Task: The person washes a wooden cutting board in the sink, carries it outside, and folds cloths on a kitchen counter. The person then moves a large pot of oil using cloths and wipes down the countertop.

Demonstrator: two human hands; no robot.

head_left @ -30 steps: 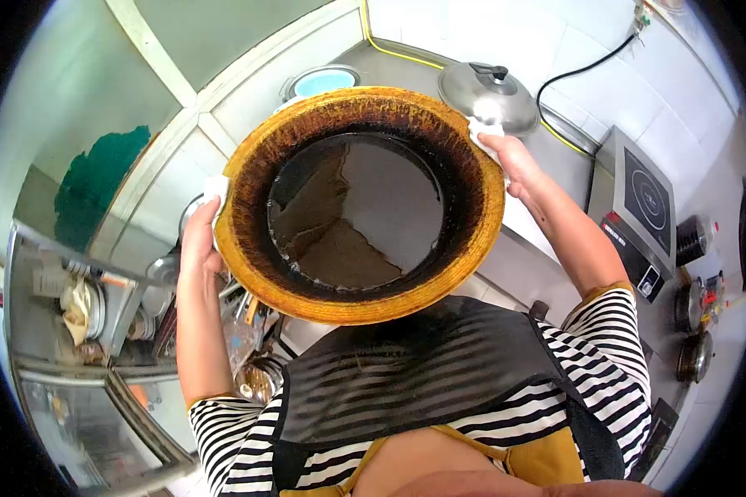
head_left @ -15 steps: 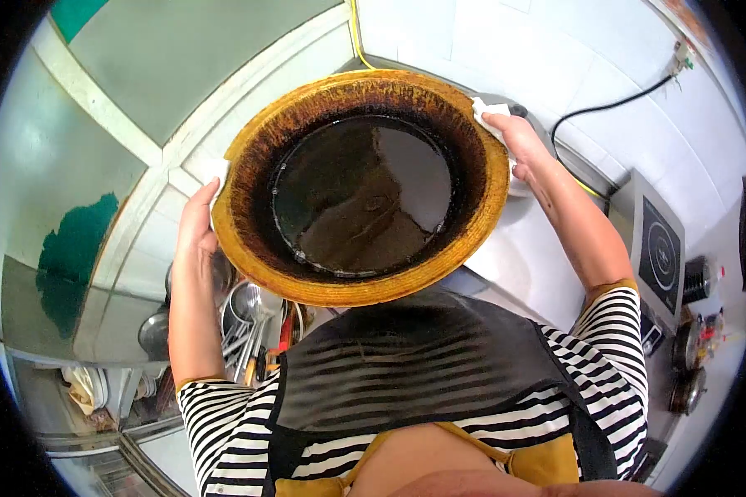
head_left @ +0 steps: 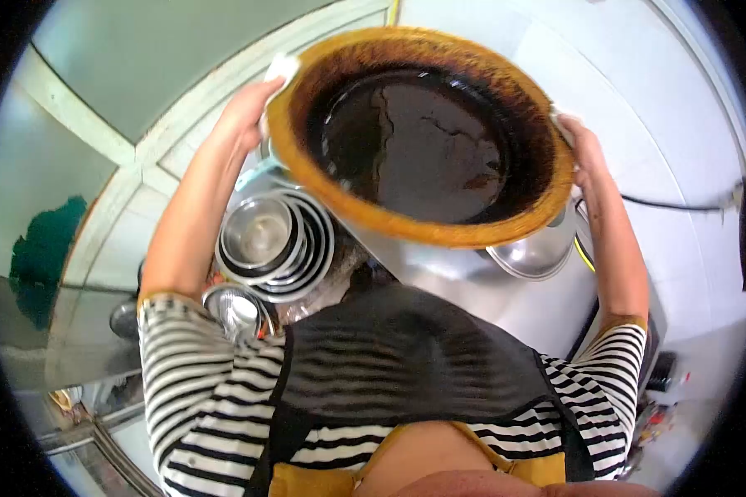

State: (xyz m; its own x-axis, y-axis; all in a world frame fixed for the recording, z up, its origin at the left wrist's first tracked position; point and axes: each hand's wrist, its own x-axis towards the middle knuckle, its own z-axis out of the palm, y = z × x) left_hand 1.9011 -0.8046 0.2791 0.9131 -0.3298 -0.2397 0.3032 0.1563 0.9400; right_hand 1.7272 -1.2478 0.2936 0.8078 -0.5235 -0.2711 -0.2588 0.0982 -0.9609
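Observation:
Between my two hands I hold a large round pot (head_left: 423, 234) with a wide yellow-brown rim and dark, stained inner walls. Dark liquid (head_left: 423, 157) lies in its bottom, with light glinting off the surface. My left hand (head_left: 247, 116) grips the rim on the left through a white cloth (head_left: 282, 68). On the opposite side, my right hand (head_left: 584, 149) grips the rim, with a bit of white cloth (head_left: 558, 116) under the fingers. The pot is raised in front of my chest and tilts slightly. Some fingers are hidden behind it.
A stack of nested steel bowls (head_left: 261, 232) stands below left, with a strainer (head_left: 234, 311) nearer me. Under the pot's right side sits a round metal lid or bowl (head_left: 535, 253) on a steel counter (head_left: 456, 290). A black cable (head_left: 671, 203) runs along the white wall.
The pot has moved up and to the right in view, still in both hands, and its tilt has changed. Nested bowls and a steel counter now show beneath it.

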